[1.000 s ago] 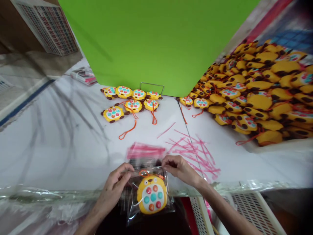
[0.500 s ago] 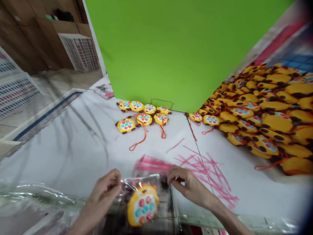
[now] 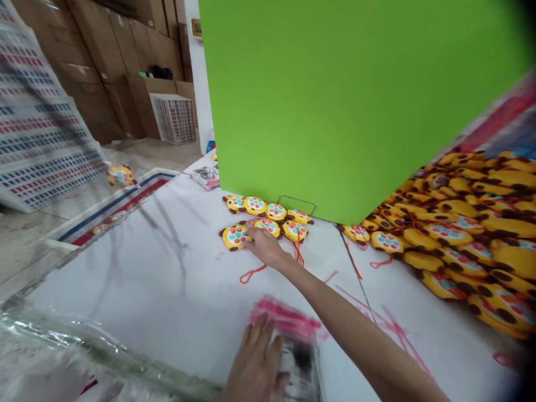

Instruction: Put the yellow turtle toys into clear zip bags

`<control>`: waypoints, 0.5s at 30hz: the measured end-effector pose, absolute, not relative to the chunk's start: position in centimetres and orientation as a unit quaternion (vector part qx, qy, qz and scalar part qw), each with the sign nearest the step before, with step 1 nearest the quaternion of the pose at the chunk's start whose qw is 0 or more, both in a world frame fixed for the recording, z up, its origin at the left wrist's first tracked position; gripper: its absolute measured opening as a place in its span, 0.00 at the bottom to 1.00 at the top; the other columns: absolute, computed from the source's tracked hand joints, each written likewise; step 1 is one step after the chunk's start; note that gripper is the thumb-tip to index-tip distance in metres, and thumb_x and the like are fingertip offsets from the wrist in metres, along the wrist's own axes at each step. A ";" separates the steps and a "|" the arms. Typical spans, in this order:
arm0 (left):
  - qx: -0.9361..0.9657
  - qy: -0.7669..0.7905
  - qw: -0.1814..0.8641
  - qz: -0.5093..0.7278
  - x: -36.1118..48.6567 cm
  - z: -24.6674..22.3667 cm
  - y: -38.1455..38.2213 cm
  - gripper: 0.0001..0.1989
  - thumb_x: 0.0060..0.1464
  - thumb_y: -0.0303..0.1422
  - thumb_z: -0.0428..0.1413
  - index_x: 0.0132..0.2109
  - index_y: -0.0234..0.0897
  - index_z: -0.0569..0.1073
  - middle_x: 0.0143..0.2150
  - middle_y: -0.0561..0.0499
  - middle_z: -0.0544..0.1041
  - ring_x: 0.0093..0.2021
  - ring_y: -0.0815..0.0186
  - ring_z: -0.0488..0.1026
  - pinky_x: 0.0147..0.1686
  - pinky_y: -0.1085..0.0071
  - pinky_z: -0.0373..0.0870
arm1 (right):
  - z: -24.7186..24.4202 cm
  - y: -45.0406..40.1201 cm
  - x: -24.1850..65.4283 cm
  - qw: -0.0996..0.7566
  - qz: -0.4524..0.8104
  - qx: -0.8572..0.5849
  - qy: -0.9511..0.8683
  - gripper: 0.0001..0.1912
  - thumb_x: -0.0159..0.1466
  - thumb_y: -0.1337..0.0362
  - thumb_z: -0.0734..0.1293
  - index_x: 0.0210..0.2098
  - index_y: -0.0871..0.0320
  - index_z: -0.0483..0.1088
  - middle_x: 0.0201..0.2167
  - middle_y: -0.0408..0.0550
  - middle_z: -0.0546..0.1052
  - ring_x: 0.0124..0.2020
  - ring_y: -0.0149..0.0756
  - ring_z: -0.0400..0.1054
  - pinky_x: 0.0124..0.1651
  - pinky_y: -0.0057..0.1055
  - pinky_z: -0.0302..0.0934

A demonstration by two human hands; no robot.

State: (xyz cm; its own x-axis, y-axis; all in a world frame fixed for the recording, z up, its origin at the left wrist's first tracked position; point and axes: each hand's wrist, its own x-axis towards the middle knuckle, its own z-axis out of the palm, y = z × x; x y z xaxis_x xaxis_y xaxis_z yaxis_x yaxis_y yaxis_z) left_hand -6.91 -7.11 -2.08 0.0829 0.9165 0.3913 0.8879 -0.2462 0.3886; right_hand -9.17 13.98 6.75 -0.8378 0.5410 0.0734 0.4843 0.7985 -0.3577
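Note:
My right hand [image 3: 267,245] reaches out over the white table, its fingers closed on the right edge of a yellow animal-shaped toy [image 3: 235,237] with coloured buttons. That toy lies at the left end of the front row of similar toys, some with orange cord loops. Close to me, my left hand [image 3: 257,360] is flat, fingers spread, on a stack of clear plastic bags [image 3: 299,363] with pink strips along the top. Off the table's left side, another yellow toy [image 3: 120,176] appears in mid-air above a bin.
A large green board [image 3: 335,100] stands behind the toy rows. Many yellow toys [image 3: 456,234] are heaped at the right. Pink strips [image 3: 402,335] lie scattered on the table. The striped bin [image 3: 154,187], white crates [image 3: 46,139] and cardboard boxes [image 3: 96,72] are at the left.
The bagged toy has left my hands, and one now shows above the left bin. My right hand has moved forward to the toy row; my left has come down on the bags. The view has shifted left.

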 end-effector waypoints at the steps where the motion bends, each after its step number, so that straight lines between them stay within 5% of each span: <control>1: 0.744 0.614 0.013 0.263 -5.6 -3.6 -6.5 0.22 0.51 0.41 0.52 0.50 0.31 0.69 0.52 0.33 0.71 0.54 0.44 0.65 0.45 0.51 0.68 | 6.9 14.3 -10.8 0.081 0.152 -0.274 -0.946 0.12 0.63 0.63 0.61 0.44 0.60 0.69 0.44 0.55 0.74 0.47 0.41 0.67 0.47 0.34 0.59; 4: 0.740 0.622 -0.036 0.253 -3.5 -5.6 -4.9 0.22 0.51 0.40 0.53 0.48 0.29 0.69 0.49 0.34 0.72 0.51 0.47 0.67 0.45 0.53 0.67 | 7.1 15.3 -14.4 0.056 0.121 -0.284 -0.949 0.15 0.63 0.60 0.61 0.46 0.61 0.68 0.45 0.57 0.73 0.48 0.43 0.66 0.46 0.35 0.59; 8: 0.728 0.642 -0.029 0.237 -3.1 -3.4 -4.4 0.05 0.53 0.30 0.52 0.36 0.33 0.70 0.39 0.45 0.74 0.39 0.59 0.69 0.40 0.61 0.67 | 7.0 16.4 -15.7 -0.007 0.112 -0.274 -0.955 0.22 0.57 0.55 0.67 0.47 0.61 0.68 0.45 0.55 0.74 0.45 0.42 0.68 0.42 0.31 0.60; 15: 0.718 0.648 0.020 0.252 -3.1 0.4 -5.6 0.07 0.54 0.26 0.47 0.36 0.27 0.69 0.35 0.44 0.66 0.38 0.59 0.66 0.37 0.62 0.61 | 4.2 17.5 -13.4 -0.055 0.099 -0.233 -0.966 0.23 0.58 0.48 0.64 0.35 0.65 0.73 0.37 0.60 0.76 0.39 0.45 0.69 0.39 0.34 0.56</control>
